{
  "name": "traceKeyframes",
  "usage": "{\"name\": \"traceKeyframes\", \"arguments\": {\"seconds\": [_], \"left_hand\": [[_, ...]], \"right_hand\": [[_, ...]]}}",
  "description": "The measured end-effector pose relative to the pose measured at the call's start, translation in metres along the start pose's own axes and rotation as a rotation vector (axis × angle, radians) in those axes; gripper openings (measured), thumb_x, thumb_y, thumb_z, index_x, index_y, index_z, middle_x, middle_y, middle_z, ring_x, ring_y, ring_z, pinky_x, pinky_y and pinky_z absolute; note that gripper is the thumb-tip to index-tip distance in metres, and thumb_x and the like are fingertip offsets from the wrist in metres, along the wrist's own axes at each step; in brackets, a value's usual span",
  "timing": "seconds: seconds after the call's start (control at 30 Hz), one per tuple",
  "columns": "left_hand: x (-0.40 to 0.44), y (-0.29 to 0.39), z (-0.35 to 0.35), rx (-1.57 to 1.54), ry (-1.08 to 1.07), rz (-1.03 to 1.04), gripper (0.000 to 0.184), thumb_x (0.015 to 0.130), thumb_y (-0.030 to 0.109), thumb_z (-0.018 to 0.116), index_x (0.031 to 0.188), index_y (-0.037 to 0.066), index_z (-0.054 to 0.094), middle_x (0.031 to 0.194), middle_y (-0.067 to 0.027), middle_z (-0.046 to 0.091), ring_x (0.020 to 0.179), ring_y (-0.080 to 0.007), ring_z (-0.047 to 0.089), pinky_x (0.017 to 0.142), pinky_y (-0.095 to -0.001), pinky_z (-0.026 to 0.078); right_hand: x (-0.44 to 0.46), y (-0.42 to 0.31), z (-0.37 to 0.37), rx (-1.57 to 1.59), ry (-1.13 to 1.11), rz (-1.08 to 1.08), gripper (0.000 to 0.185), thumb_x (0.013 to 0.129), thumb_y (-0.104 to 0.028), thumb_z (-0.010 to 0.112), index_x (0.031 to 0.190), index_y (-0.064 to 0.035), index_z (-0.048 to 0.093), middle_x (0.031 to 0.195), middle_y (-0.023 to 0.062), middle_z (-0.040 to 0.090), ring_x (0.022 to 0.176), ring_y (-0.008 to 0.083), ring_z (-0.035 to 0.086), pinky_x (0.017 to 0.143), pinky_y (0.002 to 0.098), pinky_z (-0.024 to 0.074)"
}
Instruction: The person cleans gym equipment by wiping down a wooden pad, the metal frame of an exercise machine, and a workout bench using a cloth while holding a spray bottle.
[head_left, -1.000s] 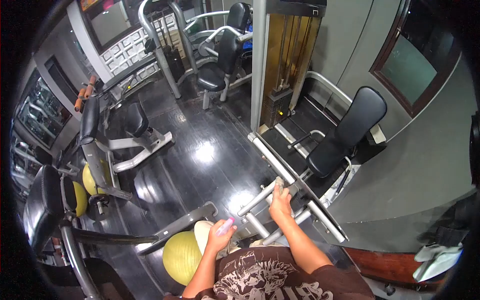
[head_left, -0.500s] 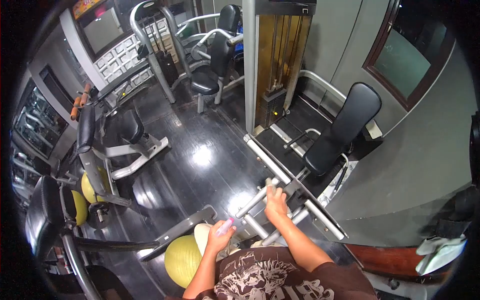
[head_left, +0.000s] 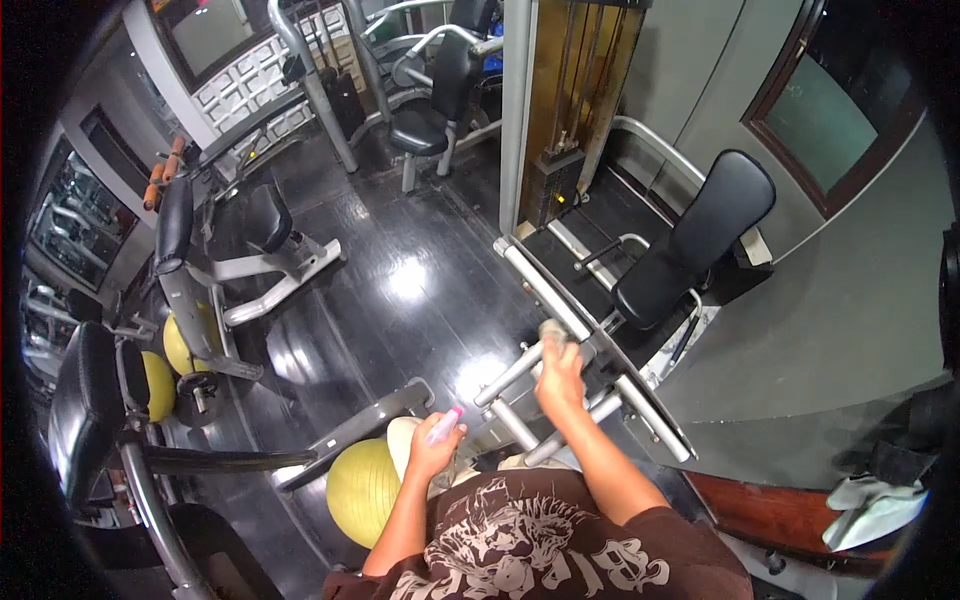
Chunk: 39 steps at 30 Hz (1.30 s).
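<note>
My left hand (head_left: 432, 455) is closed around a small clear bottle (head_left: 440, 428) with a pink top, held just in front of my body. My right hand (head_left: 560, 380) reaches forward over the silver tubular frame (head_left: 512, 380) of a gym machine. Its fingers are closed on a light, crumpled cloth (head_left: 551, 331), partly hidden by the hand. The cloth is at the frame's upper bars; whether it presses on the metal I cannot tell. Behind it lies a long silver bar (head_left: 545, 290) of the same machine.
A black padded seat (head_left: 645, 285) with a backrest stands beyond the frame, next to a weight stack (head_left: 555, 185). A yellow exercise ball (head_left: 360, 495) rests by my left side. More machines line the left, including a padded bench (head_left: 270, 220). A pale cloth (head_left: 875, 505) hangs at right.
The view has tilted down a little, so the machines sit higher in it. My right hand and its cloth appear slightly farther up; my left hand keeps the bottle.
</note>
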<state>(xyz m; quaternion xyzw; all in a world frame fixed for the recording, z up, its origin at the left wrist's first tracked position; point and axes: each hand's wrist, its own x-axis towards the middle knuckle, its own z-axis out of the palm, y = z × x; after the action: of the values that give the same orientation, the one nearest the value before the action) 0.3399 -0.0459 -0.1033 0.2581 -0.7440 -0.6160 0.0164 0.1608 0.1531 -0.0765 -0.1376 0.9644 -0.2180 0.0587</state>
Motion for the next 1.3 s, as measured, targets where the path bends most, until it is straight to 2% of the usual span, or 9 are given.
{"name": "traceKeyframes", "arguments": {"seconds": [0.2,0.4,0.6,0.67,0.7,0.73,0.87,1.07,1.3], "left_hand": [[0.0,-0.002,0.0,-0.018,-0.014,-0.036,0.019,0.087,0.018,0.078,0.092,0.005,0.066,0.072,0.0008,0.062,0.062,-0.0081,0.057,0.057,-0.0256,0.046],[0.001,-0.001,0.001,-0.03,0.021,0.003,0.019,0.088,0.02,0.078,0.091,0.006,0.067,0.071,0.0003,0.061,0.063,-0.0072,0.054,0.057,-0.0261,0.044],[-0.005,-0.005,-0.015,-0.047,0.028,-0.012,0.017,0.089,0.017,0.078,0.093,0.006,0.065,0.072,0.0027,0.061,0.062,-0.0063,0.056,0.057,-0.0239,0.045],[-0.005,-0.014,-0.016,-0.045,0.062,-0.01,0.019,0.088,0.02,0.078,0.092,0.006,0.066,0.071,0.0011,0.061,0.063,-0.0072,0.055,0.058,-0.0254,0.045],[-0.008,-0.017,-0.018,-0.041,0.076,-0.012,0.02,0.088,0.021,0.078,0.091,0.006,0.066,0.071,0.0003,0.061,0.063,-0.0077,0.054,0.059,-0.0261,0.045],[-0.01,-0.012,-0.02,-0.043,0.073,-0.017,0.021,0.087,0.022,0.078,0.092,0.005,0.067,0.072,-0.0001,0.062,0.064,-0.0083,0.055,0.06,-0.0266,0.045],[-0.014,-0.01,-0.021,-0.014,0.089,0.003,0.021,0.088,0.02,0.077,0.095,0.004,0.067,0.074,-0.0001,0.062,0.066,-0.0079,0.055,0.06,-0.0265,0.046],[-0.022,-0.005,-0.022,-0.049,0.151,0.071,0.019,0.089,0.019,0.077,0.094,0.004,0.067,0.074,0.0008,0.062,0.066,-0.0074,0.055,0.059,-0.0263,0.045],[-0.032,-0.016,-0.027,-0.017,0.168,0.026,0.018,0.089,0.019,0.077,0.093,0.005,0.067,0.071,0.0015,0.061,0.064,-0.0072,0.054,0.059,-0.0261,0.044]], "right_hand": [[-0.002,0.008,0.065,-0.409,-0.019,-0.134,0.047,0.093,-0.014,0.053,0.14,-0.0117,0.054,0.12,0.0181,0.05,0.109,0.0381,0.054,0.078,0.0483,0.0589],[-0.046,-0.006,0.123,-0.159,-0.449,-0.374,0.045,0.092,-0.011,0.053,0.137,-0.0124,0.056,0.125,0.0207,0.049,0.11,0.0411,0.054,0.084,0.0498,0.0571],[0.016,-0.012,0.047,-0.036,-0.017,-0.175,0.043,0.093,-0.009,0.054,0.135,-0.0068,0.052,0.114,0.0278,0.056,0.107,0.0454,0.06,0.092,0.0509,0.05],[0.03,-0.02,0.011,0.031,-0.059,0.11,0.044,0.101,-0.031,0.044,0.137,-0.0049,0.046,0.117,0.0283,0.057,0.109,0.0449,0.061,0.093,0.0534,0.0507],[0.029,-0.024,0.004,-0.113,-0.161,0.096,0.048,0.097,-0.014,0.048,0.144,-0.0032,0.044,0.142,0.0259,0.042,0.113,0.0452,0.056,0.087,0.0506,0.0561],[0.027,-0.017,0.027,-0.129,-0.147,0.142,0.047,0.097,-0.015,0.049,0.143,-0.0039,0.045,0.138,0.0248,0.045,0.111,0.0428,0.058,0.082,0.0484,0.058],[-0.017,-0.018,0.107,-0.243,-0.344,-0.138,0.036,0.097,-0.016,0.051,0.131,-0.0067,0.058,0.126,0.022,0.051,0.11,0.0391,0.059,0.076,0.0442,0.0608],[-0.067,-0.022,0.139,-0.17,-0.716,-0.349,0.037,0.092,-0.016,0.053,0.128,-0.0081,0.06,0.141,0.0298,0.043,0.123,0.0481,0.052,0.097,0.0554,0.0501],[0.021,-0.044,0.034,-0.069,-0.208,0.002,0.045,0.086,-0.003,0.058,0.131,-0.009,0.058,0.127,0.0251,0.048,0.112,0.0444,0.056,0.09,0.0523,0.0539]]}}
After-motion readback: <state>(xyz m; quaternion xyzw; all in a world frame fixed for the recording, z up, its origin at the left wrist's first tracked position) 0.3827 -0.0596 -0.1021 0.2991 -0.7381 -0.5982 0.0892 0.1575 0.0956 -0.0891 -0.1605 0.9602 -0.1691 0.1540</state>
